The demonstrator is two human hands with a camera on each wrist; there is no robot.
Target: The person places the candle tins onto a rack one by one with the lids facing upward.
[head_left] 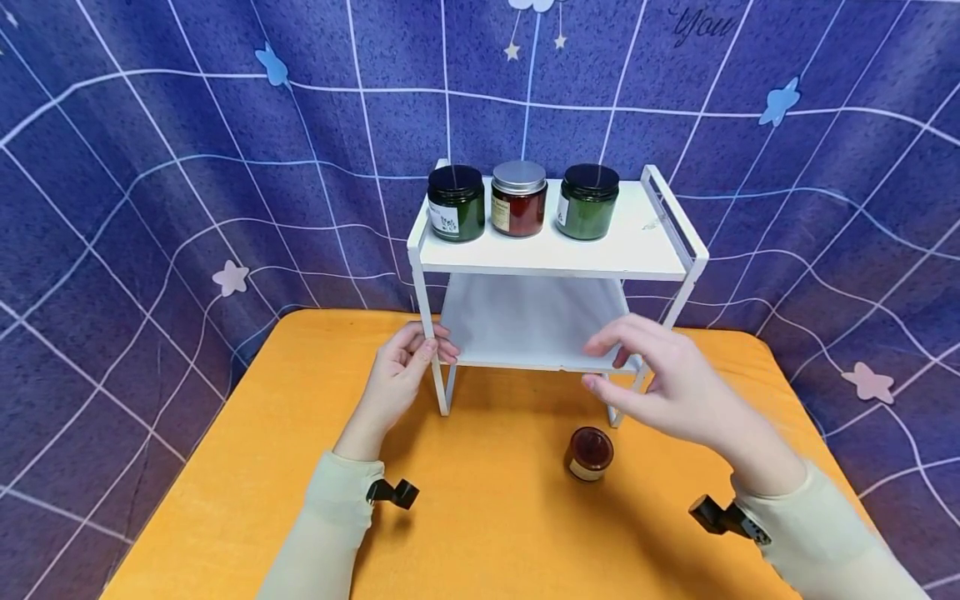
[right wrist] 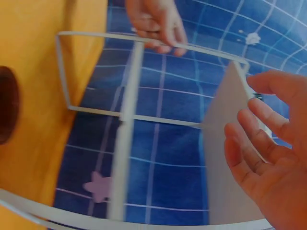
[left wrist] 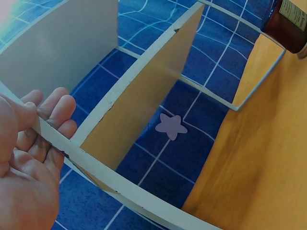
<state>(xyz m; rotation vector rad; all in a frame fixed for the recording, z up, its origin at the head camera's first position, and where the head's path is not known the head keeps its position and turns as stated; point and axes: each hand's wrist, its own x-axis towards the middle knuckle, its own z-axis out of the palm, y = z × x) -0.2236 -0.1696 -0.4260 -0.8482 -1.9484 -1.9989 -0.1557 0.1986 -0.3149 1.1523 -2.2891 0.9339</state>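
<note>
A white two-tier rack (head_left: 551, 272) stands on the orange cloth. My left hand (head_left: 397, 367) grips its left front leg near the lower shelf (head_left: 525, 321), thumb in front and fingers behind. My right hand (head_left: 671, 387) is in front of the rack's right side, its fingers loosely bent and holding nothing; it is blurred. Below it on the cloth sits a small amber jar (head_left: 590, 454) with a pale label, also partly visible in the left wrist view. On the top shelf are a green jar (head_left: 457, 204), an amber jar with a silver lid (head_left: 519, 200) and another green jar (head_left: 588, 202).
Orange cloth (head_left: 480, 517) covers the table. Close behind the rack hangs a blue curtain (head_left: 337, 125) with a white grid and stars, which also runs along both sides. The top shelf has a raised side bar (head_left: 675, 212) on the right.
</note>
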